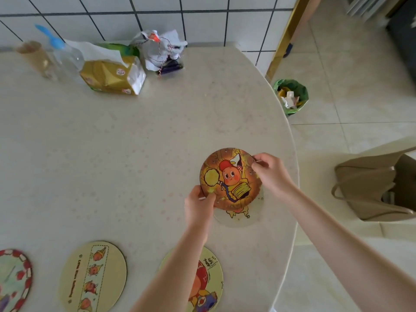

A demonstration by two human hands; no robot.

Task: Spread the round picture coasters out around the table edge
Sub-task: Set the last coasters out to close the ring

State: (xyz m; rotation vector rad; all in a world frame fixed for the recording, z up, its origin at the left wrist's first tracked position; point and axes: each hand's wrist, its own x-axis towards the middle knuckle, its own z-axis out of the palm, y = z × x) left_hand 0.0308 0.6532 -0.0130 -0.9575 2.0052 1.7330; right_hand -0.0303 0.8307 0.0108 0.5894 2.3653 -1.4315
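Three laid coasters sit below both hands; left hand and right hand pinch an orange coaster over a pale one, probably peeling it off.

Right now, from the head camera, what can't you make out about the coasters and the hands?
- Pale coaster: mostly under the orange coaster that the left hand and right hand hold, so its picture is hidden.
- How many coasters are in that held stack: edges too thin to count.
- Red-figure coaster: crossed by the left forearm.
- Red-rimmed coaster: cut off by the left frame edge.
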